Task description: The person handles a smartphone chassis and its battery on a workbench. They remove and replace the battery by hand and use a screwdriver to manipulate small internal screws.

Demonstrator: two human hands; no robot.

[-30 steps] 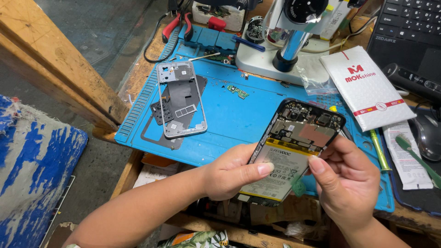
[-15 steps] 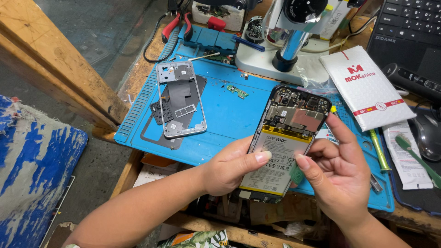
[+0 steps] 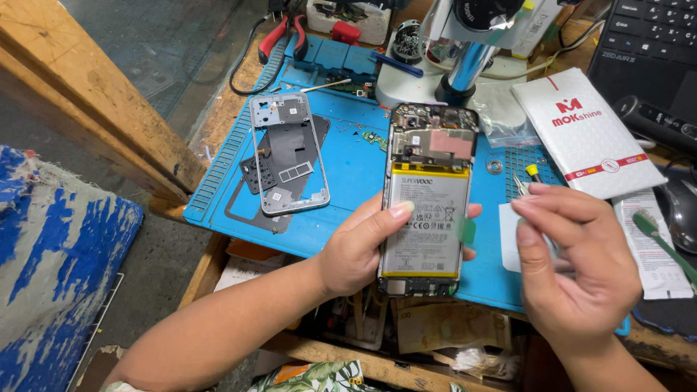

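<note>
Opened phone [image 3: 425, 199] is gripped by left hand [image 3: 359, 250]; tweezers [image 3: 524, 187] are pinched in right hand [image 3: 573, 268], best kept off the battery [image 3: 425, 221].

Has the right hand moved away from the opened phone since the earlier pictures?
Yes. The right hand has let go of the opened phone and shifted right, toward the white box.

Blue mat [image 3: 348, 174], white-and-yellow battery [image 3: 425, 218], red-handled pliers [image 3: 279, 36].
</note>
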